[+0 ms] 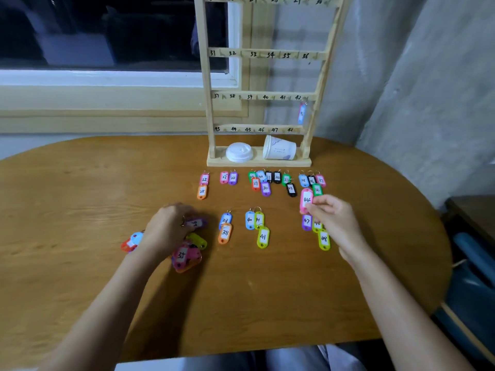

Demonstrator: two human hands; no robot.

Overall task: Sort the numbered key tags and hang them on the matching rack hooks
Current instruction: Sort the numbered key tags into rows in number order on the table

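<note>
Left hand and right hand are recorded uncovered. Both forearms are bare down to the lower frame edge. Pale grey-white clothing fabric is noted at bottom centre, below the desk edge.

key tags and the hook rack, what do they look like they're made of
Key tags: likely moulded plastic, glossy, in bright solid colours, with white paper-looking label inserts and thin metal split rings. Hook rack: looks like pale unpainted wood, matt, with faint grain and hand-inked numbers; solid or composite is unclear.
</note>
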